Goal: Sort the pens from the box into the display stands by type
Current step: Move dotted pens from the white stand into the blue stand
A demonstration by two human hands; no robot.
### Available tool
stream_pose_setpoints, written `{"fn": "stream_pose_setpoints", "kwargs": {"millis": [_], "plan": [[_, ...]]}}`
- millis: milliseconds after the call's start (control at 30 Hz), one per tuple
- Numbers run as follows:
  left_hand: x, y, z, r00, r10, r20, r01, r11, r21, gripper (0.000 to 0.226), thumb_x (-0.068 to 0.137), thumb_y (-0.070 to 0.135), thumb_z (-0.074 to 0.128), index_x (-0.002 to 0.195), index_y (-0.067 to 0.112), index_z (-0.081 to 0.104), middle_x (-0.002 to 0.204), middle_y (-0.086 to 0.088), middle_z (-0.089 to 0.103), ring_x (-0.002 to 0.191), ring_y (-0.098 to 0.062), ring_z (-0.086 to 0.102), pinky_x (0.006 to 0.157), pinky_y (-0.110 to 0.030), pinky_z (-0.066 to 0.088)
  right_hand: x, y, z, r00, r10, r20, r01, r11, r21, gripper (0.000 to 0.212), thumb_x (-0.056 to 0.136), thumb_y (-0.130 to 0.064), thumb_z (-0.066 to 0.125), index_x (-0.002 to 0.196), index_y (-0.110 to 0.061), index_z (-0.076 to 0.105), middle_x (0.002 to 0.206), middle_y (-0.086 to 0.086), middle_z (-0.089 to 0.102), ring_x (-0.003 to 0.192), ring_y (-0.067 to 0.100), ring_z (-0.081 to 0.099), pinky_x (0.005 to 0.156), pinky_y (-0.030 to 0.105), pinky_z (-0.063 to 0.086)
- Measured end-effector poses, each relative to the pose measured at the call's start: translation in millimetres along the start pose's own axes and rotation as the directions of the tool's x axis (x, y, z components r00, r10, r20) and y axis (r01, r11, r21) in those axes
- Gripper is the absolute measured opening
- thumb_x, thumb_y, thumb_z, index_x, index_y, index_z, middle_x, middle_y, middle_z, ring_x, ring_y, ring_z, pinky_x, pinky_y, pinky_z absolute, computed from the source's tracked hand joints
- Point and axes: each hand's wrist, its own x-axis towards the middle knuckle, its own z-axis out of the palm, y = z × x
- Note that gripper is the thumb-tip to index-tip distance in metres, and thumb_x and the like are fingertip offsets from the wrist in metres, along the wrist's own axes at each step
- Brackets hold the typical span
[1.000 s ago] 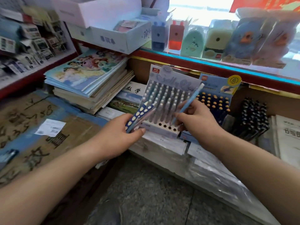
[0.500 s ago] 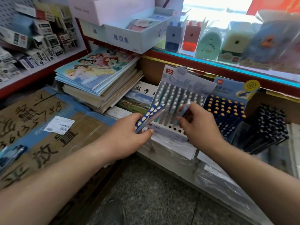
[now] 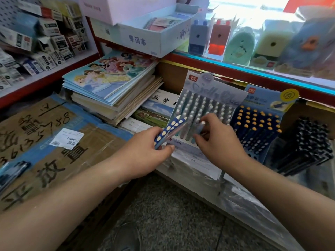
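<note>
The left hand [image 3: 145,151] was closed around a small bunch of pens [image 3: 170,130], dark blue ones with pale dots plus at least one lighter barrel, their tips angled up and to the right across the lower left corner of the pale grey display stand [image 3: 204,113]. Its forearm reached in from the lower left, thumb pressed along the bunch.

The right hand [image 3: 219,142] was pinched narrowly on a single pale blue pen [image 3: 201,126], fingertips at its upper end, the pen standing among the front rows of that same stand. Whether the pen was fully seated in a hole could not be told. The wrist bent downward, forearm entering from the lower right.

Just right of the grey stand stood a blue display stand [image 3: 257,127] filled with yellow-capped dark pens, and beyond it a black rack of dark pens [image 3: 306,145]. A stack of notebooks [image 3: 112,87] lay to the left, beside a flattened cardboard box [image 3: 45,142].
</note>
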Motion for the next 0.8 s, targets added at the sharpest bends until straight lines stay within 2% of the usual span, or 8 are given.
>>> {"fn": "stream_pose_setpoints", "kwargs": {"millis": [67, 200, 267, 367, 533, 633, 800], "plan": [[0.2, 0.5, 0.0, 1.0, 0.001, 0.004, -0.001, 1.0, -0.005, 0.018, 0.092, 0.045, 0.065, 0.106, 0.036, 0.058, 0.093, 0.005, 0.069, 0.08, -0.01, 0.065, 0.069, -0.033, 0.054, -0.4, -2.7, 0.4, 1.0, -0.012, -0.023, 0.012, 0.999, 0.031, 0.022, 0.101, -0.031, 0.059, 0.116, -0.023, 0.047, 0.086, -0.013, 0.06, 0.075, 0.005, 0.062, 0.067, 0.03, 0.054], [-0.1, 0.5, -0.2, 1.0, 0.004, 0.007, -0.004, 1.0, -0.003, 0.017, 0.093, 0.045, 0.065, 0.105, 0.036, 0.058, 0.093, 0.004, 0.069, 0.081, -0.012, 0.065, 0.069, -0.034, 0.054, -0.8, -1.8, 2.0, 0.998, -0.047, -0.043, 0.048, 0.999, 0.008, 0.01, 0.104, -0.03, 0.053, 0.102, -0.022, 0.047, 0.077, -0.006, 0.061, 0.063, 0.011, 0.059, 0.058, 0.036, 0.051], [0.1, -0.1, -0.5, 1.0, 0.008, 0.007, -0.008, 1.0, -0.007, 0.016, 0.093, 0.045, 0.065, 0.104, 0.036, 0.058, 0.092, 0.004, 0.069, 0.079, -0.011, 0.065, 0.066, -0.03, 0.052, -0.6, -1.5, 1.9, 0.995, -0.087, -0.053, 0.085, 0.996, -0.038, 0.008, 0.103, -0.026, 0.057, 0.102, -0.019, 0.053, 0.082, -0.005, 0.059, 0.068, 0.014, 0.057, 0.063, 0.036, 0.05], [0.0, -1.1, -1.5, 1.0, 0.011, 0.008, -0.011, 1.0, -0.012, 0.014, 0.093, 0.046, 0.064, 0.103, 0.039, 0.057, 0.09, 0.007, 0.068, 0.078, -0.005, 0.062, 0.06, -0.021, 0.046, 2.4, -1.5, -2.0, 0.99, -0.118, -0.08, 0.108, 0.987, -0.118, 0.012, 0.1, -0.023, 0.062, 0.11, -0.016, 0.062, 0.097, -0.006, 0.052, 0.083, 0.013, 0.052, 0.076, 0.029, 0.045], [-1.1, -0.4, -0.8, 1.0, 0.018, 0.014, -0.017, 0.999, -0.032, 0.015, 0.093, 0.046, 0.064, 0.105, 0.039, 0.058, 0.092, 0.008, 0.068, 0.078, -0.004, 0.063, 0.062, -0.021, 0.047, 3.9, -2.7, -10.6, 0.993, -0.099, -0.058, 0.088, 0.983, -0.163, 0.021, 0.099, -0.015, 0.058, 0.119, -0.019, 0.055, 0.099, -0.002, 0.061, 0.085, 0.022, 0.06, 0.075, 0.047, 0.055], [-1.6, 0.2, -0.3, 1.0, 0.018, 0.017, -0.017, 1.0, -0.023, 0.015, 0.093, 0.046, 0.064, 0.104, 0.039, 0.057, 0.092, 0.008, 0.067, 0.077, -0.003, 0.063, 0.059, -0.019, 0.044, 4.2, -4.4, -13.9, 0.991, -0.121, -0.058, 0.109, 0.98, -0.168, 0.031, 0.098, -0.016, 0.059, 0.127, -0.022, 0.051, 0.104, -0.002, 0.064, 0.084, 0.02, 0.063, 0.073, 0.044, 0.058], [-1.4, 0.2, -0.1, 1.0, 0.018, 0.021, -0.017, 1.0, -0.023, 0.018, 0.093, 0.046, 0.064, 0.107, 0.038, 0.057, 0.094, 0.007, 0.068, 0.081, -0.006, 0.064, 0.068, -0.027, 0.052, 4.5, -5.6, -16.0, 0.99, -0.128, -0.065, 0.122, 0.988, -0.091, 0.022, 0.097, -0.022, 0.061, 0.118, -0.019, 0.059, 0.094, -0.006, 0.063, 0.078, 0.006, 0.059, 0.072, 0.032, 0.056]]}}
